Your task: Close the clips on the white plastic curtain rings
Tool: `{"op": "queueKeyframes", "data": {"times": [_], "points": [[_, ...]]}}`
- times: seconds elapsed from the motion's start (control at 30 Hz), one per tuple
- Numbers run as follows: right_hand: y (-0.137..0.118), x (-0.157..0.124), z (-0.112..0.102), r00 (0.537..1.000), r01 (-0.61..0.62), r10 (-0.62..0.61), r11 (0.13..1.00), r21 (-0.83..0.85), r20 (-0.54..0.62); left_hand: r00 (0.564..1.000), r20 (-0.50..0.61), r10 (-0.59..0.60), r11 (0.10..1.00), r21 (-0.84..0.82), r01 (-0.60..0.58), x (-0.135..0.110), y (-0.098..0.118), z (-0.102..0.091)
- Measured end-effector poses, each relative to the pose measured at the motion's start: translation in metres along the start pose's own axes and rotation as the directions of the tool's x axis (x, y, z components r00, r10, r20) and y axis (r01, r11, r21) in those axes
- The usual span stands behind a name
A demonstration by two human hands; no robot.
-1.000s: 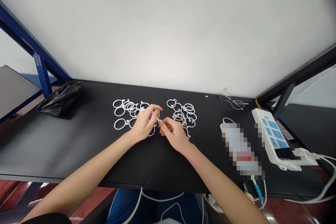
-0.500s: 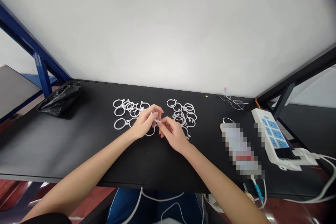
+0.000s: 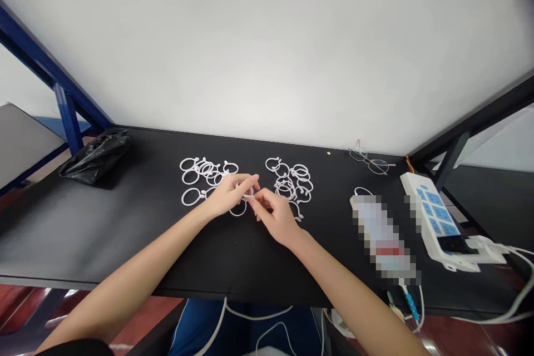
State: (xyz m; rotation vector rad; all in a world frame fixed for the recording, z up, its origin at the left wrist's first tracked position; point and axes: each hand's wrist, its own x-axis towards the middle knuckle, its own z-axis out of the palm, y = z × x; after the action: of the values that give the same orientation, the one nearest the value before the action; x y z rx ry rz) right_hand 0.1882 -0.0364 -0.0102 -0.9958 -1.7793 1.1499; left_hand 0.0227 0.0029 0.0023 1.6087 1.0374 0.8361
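Note:
Between my hands, just above the black table (image 3: pixel 200 261), is a white plastic ring (image 3: pixel 249 191) with a small clasp. My left hand (image 3: pixel 229 192) curls its fingers round the ring's far side, the thumb on top. On the near right side, my right hand (image 3: pixel 273 211) pinches the ring between thumb and fingertips. Another white ring (image 3: pixel 238 214) lies on the table just beneath my hands. Several similar rings (image 3: pixel 191 197) with little knobbed ends lie in a loose group to the left. A second pile of rings (image 3: pixel 285 189) overlaps to the right of my hands.
A black plastic bag (image 3: pixel 98 156) lies at the far left. Eyeglasses (image 3: pixel 377 166) rest near the back right. A pixelated phone (image 3: pixel 381 236) with a cable and a white power strip (image 3: pixel 434 217) lie on the right. A pale wall (image 3: pixel 267 55) rises behind the table.
The held ring has turned and now shows its round face more. My left hand has flattened and moved slightly down; my right hand stays nearly in place.

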Motion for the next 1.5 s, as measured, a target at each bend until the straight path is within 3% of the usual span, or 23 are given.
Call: {"op": "queueKeyframes", "data": {"times": [0.33, 1.1, 1.33, 1.5], "points": [[0.0, -0.002, -0.003, 0.989, 0.136, -0.114, 0.952, -0.273, 0.093, 0.995, -0.033, 0.097, 0.995, -0.001, -0.098, -0.005, 0.001, 0.007], [0.002, -0.007, 0.003, 0.974, 0.213, -0.19, 0.955, -0.206, 0.123, 0.975, -0.181, 0.133, 0.987, -0.063, -0.146, -0.011, 0.0, 0.017], [0.002, -0.006, 0.003, 0.976, 0.198, -0.175, 0.959, -0.201, 0.13, 0.971, -0.176, 0.164, 0.985, -0.017, -0.169, -0.01, -0.001, 0.014], [0.002, -0.005, 0.004, 0.98, 0.183, -0.161, 0.958, -0.218, 0.116, 0.962, -0.14, 0.233, 0.961, 0.182, -0.206, -0.008, 0.003, 0.003]]}}
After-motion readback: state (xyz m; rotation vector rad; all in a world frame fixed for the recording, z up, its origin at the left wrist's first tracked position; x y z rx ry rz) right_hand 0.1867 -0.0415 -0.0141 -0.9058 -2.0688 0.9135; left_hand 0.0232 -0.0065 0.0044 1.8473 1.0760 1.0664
